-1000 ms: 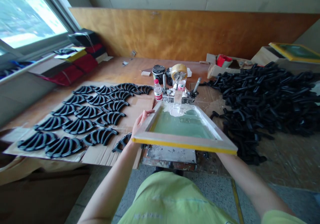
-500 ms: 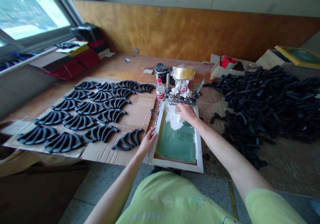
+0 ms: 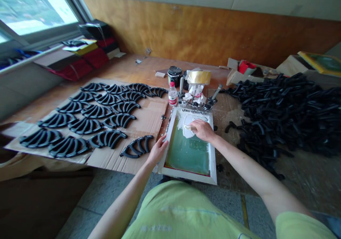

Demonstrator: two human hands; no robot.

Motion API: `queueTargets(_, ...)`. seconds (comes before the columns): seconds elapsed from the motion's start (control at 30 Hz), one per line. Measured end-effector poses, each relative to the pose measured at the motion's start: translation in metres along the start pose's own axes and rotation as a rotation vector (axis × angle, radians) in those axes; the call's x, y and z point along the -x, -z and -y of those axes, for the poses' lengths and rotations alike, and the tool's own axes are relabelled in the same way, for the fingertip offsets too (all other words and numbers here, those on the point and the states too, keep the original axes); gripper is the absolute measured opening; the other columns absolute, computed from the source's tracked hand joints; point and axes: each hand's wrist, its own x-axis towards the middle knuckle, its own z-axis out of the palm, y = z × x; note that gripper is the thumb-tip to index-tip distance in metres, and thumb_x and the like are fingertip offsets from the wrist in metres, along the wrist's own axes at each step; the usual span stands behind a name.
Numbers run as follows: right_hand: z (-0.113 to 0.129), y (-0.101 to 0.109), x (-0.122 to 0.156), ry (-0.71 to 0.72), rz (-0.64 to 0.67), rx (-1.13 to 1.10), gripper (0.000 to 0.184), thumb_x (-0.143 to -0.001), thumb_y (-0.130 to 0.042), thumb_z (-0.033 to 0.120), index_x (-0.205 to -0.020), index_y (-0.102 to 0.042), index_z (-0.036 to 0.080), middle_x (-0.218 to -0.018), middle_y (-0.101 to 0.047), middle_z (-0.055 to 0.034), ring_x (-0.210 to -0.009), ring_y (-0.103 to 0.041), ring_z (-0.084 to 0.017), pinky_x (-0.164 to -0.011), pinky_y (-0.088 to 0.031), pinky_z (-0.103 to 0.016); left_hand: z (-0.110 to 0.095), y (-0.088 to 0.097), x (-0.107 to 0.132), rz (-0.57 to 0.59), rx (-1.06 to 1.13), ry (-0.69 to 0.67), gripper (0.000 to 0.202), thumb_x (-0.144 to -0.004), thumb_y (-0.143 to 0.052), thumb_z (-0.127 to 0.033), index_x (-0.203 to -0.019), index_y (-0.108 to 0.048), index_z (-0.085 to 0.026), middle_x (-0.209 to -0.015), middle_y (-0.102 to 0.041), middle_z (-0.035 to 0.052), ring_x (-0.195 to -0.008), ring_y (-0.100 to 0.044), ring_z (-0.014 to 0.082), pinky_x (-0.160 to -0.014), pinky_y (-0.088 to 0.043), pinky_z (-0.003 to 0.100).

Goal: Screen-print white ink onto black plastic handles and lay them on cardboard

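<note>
A screen-printing frame (image 3: 213, 161) with green mesh lies in front of me, white ink (image 3: 188, 120) smeared over its far part. My left hand (image 3: 159, 147) grips the frame's left edge, fingers bent against its side. Over the mesh, my right hand (image 3: 203, 129) is closed on a small pale squeegee (image 3: 189, 127), mostly hidden by the fingers, at the near edge of the ink. Metal hinge clamps (image 3: 195, 106) hold the frame's far end.
Curved black handle-like pieces (image 3: 86, 124) lie in fanned rows on cardboard (image 3: 149, 114) at left. A large heap of similar pieces (image 3: 282, 111) covers the right side. Behind the frame stand a red-capped bottle (image 3: 172, 95), a black tub (image 3: 174, 76) and a yellow tape roll (image 3: 199, 77).
My right hand has drawn the squeegee toward me over the mesh, away from the hinge end. My left hand stays on the frame's edge. The camera view has shifted slightly.
</note>
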Motion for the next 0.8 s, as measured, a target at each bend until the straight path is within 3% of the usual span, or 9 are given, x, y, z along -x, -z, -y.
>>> queueTargets(0.13, 0.007, -0.014, 0.021, 0.083, -0.051, -0.004, 0.030, -0.080, -0.046, 0.003, -0.099, -0.064, 0.017, -0.099, -0.066, -0.0091, -0.098, -0.055, -0.024, -0.085, -0.044, -0.035, -0.007, -0.001, 0.003, -0.010, 0.057, 0.040, 0.070, -0.077, -0.060, -0.056, -0.135, -0.052, -0.017, -0.091, -0.072, 0.0067, -0.081, -0.066, 0.0209, -0.070, -0.051, 0.030)
queueTargets(0.23, 0.004, -0.009, 0.026, 0.114, -0.007, -0.052, 0.021, -0.085, -0.051, 0.011, -0.098, -0.065, 0.019, -0.095, -0.067, -0.0077, -0.093, -0.057, -0.023, -0.083, -0.045, -0.034, -0.015, -0.002, 0.007, -0.029, 0.098, 0.065, 0.069, -0.074, -0.064, -0.055, -0.131, -0.056, -0.017, -0.083, -0.072, 0.0050, -0.074, -0.066, 0.0203, -0.066, -0.051, 0.029)
queueTargets(0.33, -0.008, 0.005, -0.002, -0.007, -0.066, -0.069, 0.018, -0.087, -0.058, 0.025, -0.104, -0.065, 0.023, -0.097, -0.067, -0.0062, -0.091, -0.059, -0.022, -0.080, -0.045, -0.033, -0.029, 0.001, 0.012, -0.007, 0.125, 0.083, 0.069, -0.073, -0.066, -0.054, -0.131, -0.055, -0.018, -0.079, -0.071, 0.0037, -0.069, -0.065, 0.0191, -0.061, -0.050, 0.028)
queueTargets(0.43, -0.025, 0.021, -0.041, -0.161, -0.134, -0.033, 0.042, -0.084, -0.064, 0.025, -0.126, -0.057, 0.027, -0.104, -0.067, -0.0053, -0.091, -0.060, -0.023, -0.080, -0.045, -0.033, -0.053, 0.008, 0.019, 0.038, 0.148, 0.084, 0.072, -0.073, -0.066, -0.054, -0.135, -0.052, -0.020, -0.081, -0.070, 0.0031, -0.066, -0.063, 0.0175, -0.057, -0.048, 0.026)
queueTargets(0.53, -0.051, 0.043, -0.051, -0.295, -0.203, -0.006, 0.051, -0.083, -0.063, 0.026, -0.133, -0.053, 0.028, -0.102, -0.067, -0.0051, -0.085, -0.061, -0.022, -0.077, -0.045, -0.033, -0.085, 0.016, 0.024, 0.041, 0.152, 0.040, 0.064, -0.076, -0.061, -0.059, -0.127, -0.059, -0.020, -0.087, -0.070, 0.0036, -0.067, -0.062, 0.0161, -0.056, -0.046, 0.023)
queueTargets(0.67, -0.096, 0.060, -0.010, -0.564, -0.448, -0.030, 0.031, -0.087, -0.052, 0.026, -0.115, -0.062, 0.019, -0.092, -0.068, -0.0073, -0.083, -0.061, -0.023, -0.079, -0.045, -0.035, -0.132, 0.017, 0.016, 0.013, 0.227, -0.080, 0.060, -0.080, -0.051, -0.066, -0.109, -0.067, -0.017, -0.086, -0.069, 0.0040, -0.068, -0.061, 0.0156, -0.058, -0.047, 0.024)
queueTargets(0.73, -0.107, 0.049, 0.019, -0.725, -0.474, -0.060, 0.023, -0.086, -0.050, 0.024, -0.103, -0.064, 0.017, -0.085, -0.067, -0.0077, -0.079, -0.061, -0.023, -0.077, -0.046, -0.036, -0.155, 0.012, 0.005, -0.030, 0.313, -0.201, 0.056, -0.080, -0.051, -0.065, -0.106, -0.066, -0.017, -0.091, -0.069, 0.0048, -0.073, -0.063, 0.0162, -0.062, -0.049, 0.025)
queueTargets(0.8, -0.102, 0.024, 0.041, -0.737, -0.385, -0.127, 0.020, -0.084, -0.052, 0.026, -0.098, -0.063, 0.017, -0.083, -0.067, -0.0073, -0.079, -0.061, -0.023, -0.076, -0.047, -0.036, -0.175, 0.006, -0.007, -0.055, 0.388, -0.286, 0.050, -0.081, -0.052, -0.060, -0.104, -0.064, -0.017, -0.094, -0.068, 0.0052, -0.076, -0.064, 0.0155, -0.061, -0.049, 0.024)
